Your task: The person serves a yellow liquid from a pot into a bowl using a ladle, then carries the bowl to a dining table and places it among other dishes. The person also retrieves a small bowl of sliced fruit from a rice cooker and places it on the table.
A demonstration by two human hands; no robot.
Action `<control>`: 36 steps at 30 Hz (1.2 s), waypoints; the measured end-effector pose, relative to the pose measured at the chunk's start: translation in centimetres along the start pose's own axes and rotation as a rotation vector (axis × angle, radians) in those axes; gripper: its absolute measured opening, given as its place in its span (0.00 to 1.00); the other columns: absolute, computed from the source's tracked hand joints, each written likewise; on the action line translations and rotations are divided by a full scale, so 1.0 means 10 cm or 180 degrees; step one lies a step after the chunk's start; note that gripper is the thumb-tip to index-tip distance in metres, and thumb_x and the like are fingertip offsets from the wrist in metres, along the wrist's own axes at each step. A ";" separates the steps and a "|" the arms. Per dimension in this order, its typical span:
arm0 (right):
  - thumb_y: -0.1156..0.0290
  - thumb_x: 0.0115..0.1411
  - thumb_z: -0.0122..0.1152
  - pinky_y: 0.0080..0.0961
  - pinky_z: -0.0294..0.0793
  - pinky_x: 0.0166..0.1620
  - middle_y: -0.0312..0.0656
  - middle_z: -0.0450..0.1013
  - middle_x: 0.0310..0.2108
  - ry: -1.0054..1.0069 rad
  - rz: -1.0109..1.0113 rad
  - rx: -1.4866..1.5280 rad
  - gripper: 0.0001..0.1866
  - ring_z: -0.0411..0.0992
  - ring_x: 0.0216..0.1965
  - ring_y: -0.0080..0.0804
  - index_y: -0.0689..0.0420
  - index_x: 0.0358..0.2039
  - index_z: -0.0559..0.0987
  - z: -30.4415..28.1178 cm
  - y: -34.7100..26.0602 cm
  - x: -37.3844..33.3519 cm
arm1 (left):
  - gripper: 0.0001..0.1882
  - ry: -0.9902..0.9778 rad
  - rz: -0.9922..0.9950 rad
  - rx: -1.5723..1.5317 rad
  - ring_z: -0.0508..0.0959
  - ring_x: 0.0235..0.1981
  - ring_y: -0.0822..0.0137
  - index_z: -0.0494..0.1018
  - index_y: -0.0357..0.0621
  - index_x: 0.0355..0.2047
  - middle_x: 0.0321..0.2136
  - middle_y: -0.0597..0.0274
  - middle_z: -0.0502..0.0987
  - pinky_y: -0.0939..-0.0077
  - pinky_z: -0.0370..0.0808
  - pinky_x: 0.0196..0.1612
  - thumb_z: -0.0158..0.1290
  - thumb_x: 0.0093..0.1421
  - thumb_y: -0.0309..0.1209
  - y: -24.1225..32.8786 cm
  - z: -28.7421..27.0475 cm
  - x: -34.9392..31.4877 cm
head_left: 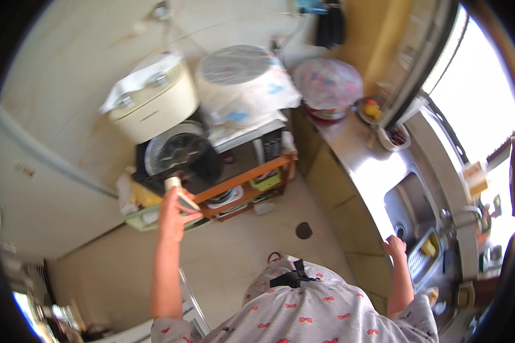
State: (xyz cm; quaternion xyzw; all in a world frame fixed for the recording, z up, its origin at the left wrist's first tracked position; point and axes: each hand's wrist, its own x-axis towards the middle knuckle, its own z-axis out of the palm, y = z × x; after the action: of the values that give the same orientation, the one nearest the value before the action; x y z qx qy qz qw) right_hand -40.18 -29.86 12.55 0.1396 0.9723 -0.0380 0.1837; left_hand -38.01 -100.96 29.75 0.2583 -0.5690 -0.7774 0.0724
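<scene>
My left hand [170,214] is stretched forward, closed around a pale, flat-sided thing [184,199] whose kind I cannot make out. Just past it stands a black appliance [209,167] with a round, shiny dark top [180,150]. Behind this rises a cream, rounded box-shaped part [154,108] with silver fittings and a white cloth over its top. At the right, my right hand [395,247] is at the counter's front edge beside the sink [413,200]. Its fingers are curled, with nothing visible in them.
A cloth-covered round-topped thing [237,86] stands right of the cream part, above an orange-brown shelf [243,182]. A plastic-covered bundle [328,84] is at the counter's far end. By the sink lie a dish rack [420,266] and tap [469,212]. A drain cover [304,230] marks the floor.
</scene>
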 end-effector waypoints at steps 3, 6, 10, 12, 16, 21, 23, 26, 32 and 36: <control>0.51 0.54 0.61 0.49 0.64 0.52 0.45 0.77 0.43 -0.0225 0.0170 -0.0230 0.21 0.74 0.49 0.41 0.54 0.41 0.79 -0.04 0.06 -0.03 | 0.23 -0.0114 0.0073 0.0045 0.77 0.33 0.60 0.69 0.51 0.44 0.40 0.60 0.74 0.43 0.76 0.42 0.48 0.62 0.55 0.08 -0.03 0.24; 0.53 0.54 0.60 0.49 0.65 0.51 0.45 0.78 0.43 -0.0169 0.0400 -0.0111 0.20 0.75 0.48 0.41 0.54 0.41 0.79 -0.05 0.18 -0.09 | 0.23 -0.0204 0.0046 0.0015 0.74 0.42 0.60 0.68 0.54 0.45 0.42 0.64 0.73 0.36 0.69 0.48 0.48 0.62 0.57 0.19 -0.06 0.51; 0.53 0.56 0.58 0.54 0.62 0.56 0.43 0.76 0.48 -0.0290 0.0914 -0.0020 0.21 0.72 0.53 0.41 0.50 0.48 0.77 -0.02 0.48 -0.21 | 0.33 -0.0173 0.0073 -0.0094 0.67 0.55 0.67 0.63 0.51 0.59 0.51 0.64 0.69 0.33 0.63 0.53 0.49 0.61 0.58 0.19 -0.10 0.90; 0.54 0.57 0.58 0.54 0.62 0.57 0.45 0.75 0.48 -0.0145 0.1069 0.0111 0.22 0.72 0.52 0.43 0.52 0.49 0.75 -0.06 0.58 -0.25 | 0.37 -0.0174 0.0111 -0.0077 0.66 0.57 0.65 0.60 0.51 0.63 0.53 0.64 0.69 0.33 0.62 0.53 0.49 0.60 0.59 0.21 -0.22 1.06; 0.53 0.57 0.59 0.53 0.64 0.56 0.47 0.74 0.49 -0.0016 0.1398 0.0291 0.26 0.71 0.53 0.46 0.52 0.53 0.72 -0.03 0.98 -0.25 | 0.39 0.0064 0.0240 0.0145 0.61 0.61 0.63 0.58 0.54 0.64 0.57 0.62 0.65 0.34 0.60 0.53 0.49 0.59 0.60 0.29 -0.10 1.27; 0.54 0.57 0.59 0.45 0.68 0.56 0.48 0.71 0.53 0.0335 0.1944 0.0725 0.29 0.69 0.55 0.47 0.52 0.57 0.67 0.10 1.63 -0.13 | 0.39 0.0916 0.0504 -0.0024 0.59 0.62 0.62 0.57 0.58 0.65 0.60 0.65 0.62 0.37 0.58 0.56 0.51 0.58 0.61 0.18 0.14 1.31; 0.54 0.57 0.59 0.46 0.67 0.57 0.48 0.70 0.55 0.0454 0.2249 0.1115 0.30 0.68 0.56 0.49 0.51 0.58 0.66 0.06 1.91 0.03 | 0.40 0.1407 0.0651 -0.0203 0.60 0.61 0.62 0.57 0.59 0.65 0.61 0.68 0.62 0.42 0.58 0.58 0.54 0.57 0.59 -0.01 -0.09 1.42; 0.54 0.57 0.58 0.46 0.66 0.57 0.49 0.67 0.57 0.0767 0.2557 0.1304 0.31 0.67 0.57 0.51 0.50 0.59 0.65 0.13 2.58 0.29 | 0.31 0.1954 0.1075 0.0727 0.64 0.51 0.64 0.65 0.54 0.53 0.51 0.62 0.65 0.51 0.63 0.53 0.54 0.57 0.57 -0.43 0.38 0.96; 0.56 0.60 0.54 0.50 0.67 0.57 0.52 0.64 0.58 0.1082 0.3177 0.1552 0.31 0.66 0.57 0.56 0.49 0.62 0.61 0.19 4.10 0.63 | 0.43 0.2153 0.0242 0.0801 0.56 0.66 0.55 0.52 0.54 0.67 0.67 0.56 0.51 0.50 0.54 0.62 0.55 0.57 0.55 -1.67 1.51 0.75; 0.61 0.60 0.54 0.50 0.68 0.55 0.48 0.61 0.61 0.1111 0.3410 0.1326 0.31 0.66 0.57 0.55 0.47 0.63 0.59 0.24 4.98 0.84 | 0.35 0.1206 0.0106 0.1275 0.56 0.67 0.55 0.54 0.54 0.66 0.64 0.55 0.58 0.49 0.52 0.63 0.49 0.62 0.48 -1.91 3.09 0.32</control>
State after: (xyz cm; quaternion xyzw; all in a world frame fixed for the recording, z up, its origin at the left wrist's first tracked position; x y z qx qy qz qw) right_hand -32.65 19.68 6.13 0.6475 0.7544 -0.1064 -0.0162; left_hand -52.25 -69.60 17.86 0.3989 -0.6918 -0.5859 0.1378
